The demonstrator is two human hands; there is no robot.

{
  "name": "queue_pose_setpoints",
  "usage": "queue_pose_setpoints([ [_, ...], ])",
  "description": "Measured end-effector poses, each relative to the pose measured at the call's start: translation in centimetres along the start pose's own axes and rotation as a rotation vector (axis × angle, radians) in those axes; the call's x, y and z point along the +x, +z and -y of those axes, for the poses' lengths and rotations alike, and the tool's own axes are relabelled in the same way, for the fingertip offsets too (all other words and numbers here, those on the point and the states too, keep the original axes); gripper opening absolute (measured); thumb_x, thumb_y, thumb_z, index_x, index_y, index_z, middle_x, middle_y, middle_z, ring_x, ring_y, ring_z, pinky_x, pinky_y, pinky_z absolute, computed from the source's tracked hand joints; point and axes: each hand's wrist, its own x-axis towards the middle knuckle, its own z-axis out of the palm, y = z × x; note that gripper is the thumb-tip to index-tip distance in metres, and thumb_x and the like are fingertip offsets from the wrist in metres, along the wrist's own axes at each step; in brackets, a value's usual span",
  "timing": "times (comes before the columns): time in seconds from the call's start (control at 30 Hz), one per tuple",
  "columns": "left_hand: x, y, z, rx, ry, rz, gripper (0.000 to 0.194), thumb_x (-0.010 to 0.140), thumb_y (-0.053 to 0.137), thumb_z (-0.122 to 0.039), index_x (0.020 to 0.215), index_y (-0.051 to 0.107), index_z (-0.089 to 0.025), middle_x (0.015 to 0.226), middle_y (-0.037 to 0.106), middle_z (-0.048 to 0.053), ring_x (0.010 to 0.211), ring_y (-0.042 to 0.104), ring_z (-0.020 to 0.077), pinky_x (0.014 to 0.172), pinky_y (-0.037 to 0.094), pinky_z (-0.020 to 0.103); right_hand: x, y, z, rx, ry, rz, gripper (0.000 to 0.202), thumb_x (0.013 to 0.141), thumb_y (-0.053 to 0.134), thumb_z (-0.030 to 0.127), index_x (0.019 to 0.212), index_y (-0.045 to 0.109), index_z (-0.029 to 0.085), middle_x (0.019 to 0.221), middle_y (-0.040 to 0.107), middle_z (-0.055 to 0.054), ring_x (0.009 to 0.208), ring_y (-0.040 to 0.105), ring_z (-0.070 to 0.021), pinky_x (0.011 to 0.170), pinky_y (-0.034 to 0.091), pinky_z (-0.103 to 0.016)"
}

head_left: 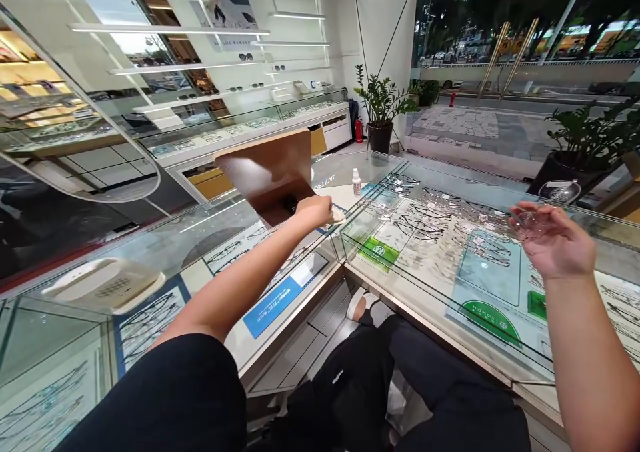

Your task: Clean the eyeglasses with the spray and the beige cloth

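Observation:
My left hand [315, 211] reaches out over the glass counter, with its fingers curled closed. A small pale piece, perhaps a cloth [339, 218], shows at its fingertips, resting at the counter's corner. On the right, my right hand [563, 242] is raised palm up over the display case with fingers bent around a pair of eyeglasses [530, 223]. The clear lenses are hard to make out against the background. A small white bottle [357, 184] stands on the glass beyond my left hand. Behind that hand rises a brown panel [273, 172], tilted back.
Rows of eyeglass frames [425, 219] lie inside the glass case [350, 249]. A beige device [107, 284] sits on the left counter. A round-edged mirror [75, 132] stands at left. Potted plants [383, 102] and a red fire extinguisher [359, 131] are farther back.

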Motion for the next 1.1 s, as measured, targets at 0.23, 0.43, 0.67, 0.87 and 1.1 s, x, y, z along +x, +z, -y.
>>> queue_pose_setpoints([
  [0.23, -3.2, 1.2, 4.1, 0.103, -0.029, 0.033, 0.034, 0.084, 0.074, -0.034, 0.114, 0.072, -0.018, 0.126, 0.071, 0.024, 0.118, 0.068, 0.0408, 0.095, 0.052, 0.044, -0.5, 0.4, 0.0, -0.019, -0.006, 0.043, 0.013, 0.079, 0.066, 0.032, 0.076, 0.078, 0.029, 0.108, 0.079, -0.012, 0.108, 0.074, -0.0303, 0.104, 0.054, -0.054],
  [0.43, -4.1, 1.6, 5.2, 0.058, -0.054, 0.045, 0.024, 0.086, 0.068, -0.027, 0.108, 0.075, -0.021, 0.117, 0.076, 0.021, 0.110, 0.071, 0.0401, 0.088, 0.052, 0.043, -0.4, 0.5, 0.0, -0.018, 0.007, 0.041, 0.011, 0.076, 0.068, 0.033, 0.075, 0.077, 0.028, 0.106, 0.078, -0.013, 0.109, 0.074, -0.0322, 0.101, 0.054, -0.055],
  [0.67, -5.9, -0.8, 4.6, 0.022, -0.019, -0.038, 0.025, 0.091, 0.063, -0.044, 0.081, 0.070, -0.022, 0.098, 0.074, 0.019, 0.097, 0.071, 0.0384, 0.081, 0.048, 0.042, -0.2, 0.2, -0.2, -0.015, 0.008, 0.068, 0.015, 0.079, 0.065, 0.032, 0.077, 0.079, 0.029, 0.105, 0.079, -0.013, 0.109, 0.074, -0.0312, 0.091, 0.058, -0.050],
  [0.87, -6.9, -5.2, 0.2, -0.142, 0.220, -0.252, 0.043, 0.100, 0.049, -0.057, 0.076, 0.064, -0.024, 0.079, 0.069, 0.010, 0.078, 0.064, 0.0286, 0.072, 0.042, 0.036, -0.2, 0.1, -0.4, 0.007, 0.022, 0.084, 0.014, 0.079, 0.065, 0.030, 0.078, 0.079, 0.026, 0.103, 0.079, -0.013, 0.107, 0.074, -0.0294, 0.085, 0.060, -0.044],
  [1.1, -5.5, -10.9, -6.8, -0.277, 0.282, -0.111, 0.037, 0.091, 0.066, -0.041, 0.061, 0.060, -0.022, 0.063, 0.061, 0.006, 0.067, 0.060, 0.0257, 0.072, 0.042, 0.035, -0.1, 0.3, -0.4, 0.023, 0.053, 0.081, 0.013, 0.078, 0.068, 0.032, 0.078, 0.076, 0.022, 0.100, 0.079, -0.014, 0.105, 0.075, -0.0269, 0.084, 0.060, -0.038],
])
